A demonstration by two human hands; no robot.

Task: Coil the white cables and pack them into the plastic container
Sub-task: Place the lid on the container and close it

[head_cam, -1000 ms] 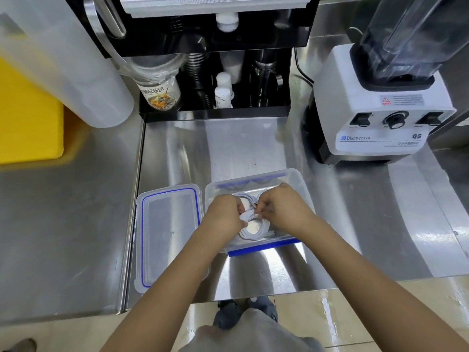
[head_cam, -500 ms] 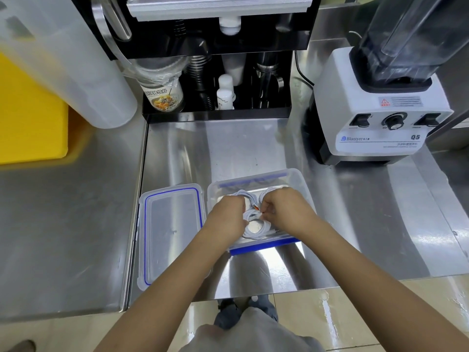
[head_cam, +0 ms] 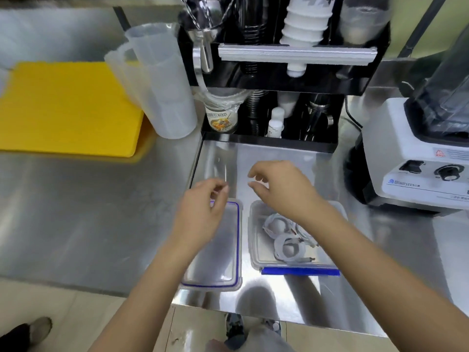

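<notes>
The clear plastic container point(head_cam: 255, 252) with a blue clip on its near side sits on the steel counter. Coiled white cables point(head_cam: 288, 246) lie inside it. Its blue-rimmed lid point(head_cam: 229, 280) lies flat just to the left. My left hand point(head_cam: 203, 212) hovers above the lid's far end, fingers loosely curled and holding nothing. My right hand point(head_cam: 276, 185) is raised above the container's far edge, fingers apart and empty; its forearm crosses over the container's right side.
A black cup dispenser rack point(head_cam: 279, 72) stands behind. A white blender point(head_cam: 416, 153) is at the right. A clear jug point(head_cam: 157, 80) and a yellow cutting board point(head_cam: 66, 107) are at the left. The counter edge runs close to my body.
Both hands have let go of the cables and lifted out of the container, moving up and away. The cables now lie coiled inside. The camera view has shifted to the left.
</notes>
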